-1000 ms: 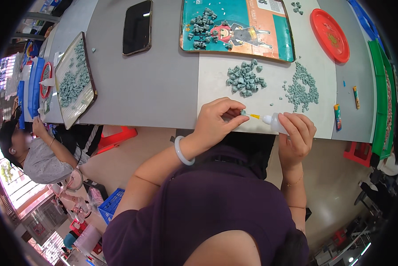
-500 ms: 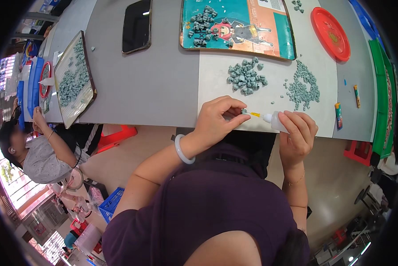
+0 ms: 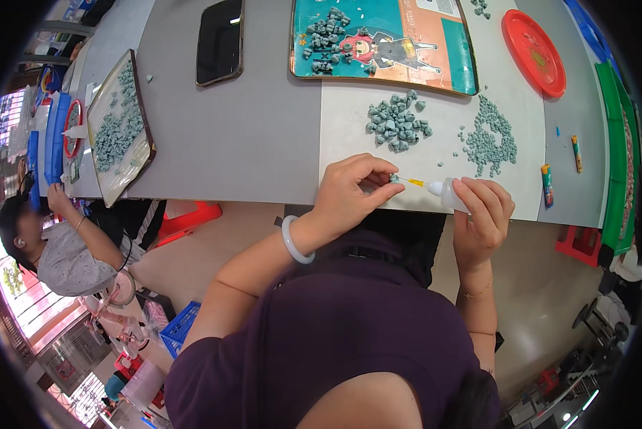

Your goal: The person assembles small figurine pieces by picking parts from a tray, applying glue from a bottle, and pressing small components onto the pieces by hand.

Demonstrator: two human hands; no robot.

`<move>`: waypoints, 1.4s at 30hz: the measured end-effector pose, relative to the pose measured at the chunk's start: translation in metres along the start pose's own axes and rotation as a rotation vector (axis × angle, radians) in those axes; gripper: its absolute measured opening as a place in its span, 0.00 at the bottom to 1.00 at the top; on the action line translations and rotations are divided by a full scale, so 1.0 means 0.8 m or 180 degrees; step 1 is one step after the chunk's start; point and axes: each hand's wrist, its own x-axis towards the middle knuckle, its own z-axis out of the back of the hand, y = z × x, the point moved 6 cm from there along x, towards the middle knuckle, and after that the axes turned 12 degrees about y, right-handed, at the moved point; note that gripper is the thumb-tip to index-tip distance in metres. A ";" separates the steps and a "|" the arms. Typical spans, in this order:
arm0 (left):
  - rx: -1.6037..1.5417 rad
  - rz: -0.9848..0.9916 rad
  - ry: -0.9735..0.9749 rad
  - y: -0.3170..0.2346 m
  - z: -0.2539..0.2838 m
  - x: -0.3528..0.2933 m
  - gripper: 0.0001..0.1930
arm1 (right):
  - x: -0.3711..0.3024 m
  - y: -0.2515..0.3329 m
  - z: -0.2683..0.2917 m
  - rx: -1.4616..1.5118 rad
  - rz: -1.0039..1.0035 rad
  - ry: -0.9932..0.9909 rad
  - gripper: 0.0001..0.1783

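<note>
Between the thumb and forefinger of my left hand [image 3: 349, 187] is a small grey-green piece [image 3: 394, 179], pinched above the table's near edge. My right hand [image 3: 484, 214] is wrapped round a white squeeze bottle [image 3: 449, 194] with a yellow-based needle tip [image 3: 415, 183]. The thin needle points left at the piece; whether it touches I cannot tell. Beyond my hands lies a heap of larger grey-green pieces [image 3: 398, 123] on a white sheet [image 3: 442, 143]. Right of it spreads a pile of much smaller ones [image 3: 491, 143].
A picture-printed tray [image 3: 378, 80] holds more pieces at the back. Around stand a red plate [image 3: 528, 53], two lighters [image 3: 546, 186], a phone [image 3: 220, 43], and a green bin [image 3: 617, 164]. At left, another person [image 3: 78, 243] sits by a second tray [image 3: 129, 179].
The bottle in my right hand has drawn slightly right, leaving more of the needle showing beside the piece. My left hand has hardly moved.
</note>
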 end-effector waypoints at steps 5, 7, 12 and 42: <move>0.0042 -0.0064 -0.0022 -0.001 0.001 0.000 0.09 | -0.010 -0.031 -0.001 0.0658 -0.0351 0.0052 0.18; 0.0141 -0.0139 0.0062 -0.005 0.001 0.001 0.09 | -0.033 -0.078 -0.003 0.1287 -0.1160 -0.0225 0.15; 0.0200 -0.0167 0.0062 -0.010 0.002 0.002 0.10 | -0.068 -0.146 -0.001 0.1823 -0.1858 -0.0538 0.16; 0.0151 -0.0093 0.0058 -0.004 0.000 0.001 0.09 | 0.033 -0.009 -0.059 0.2011 -0.0380 0.1279 0.06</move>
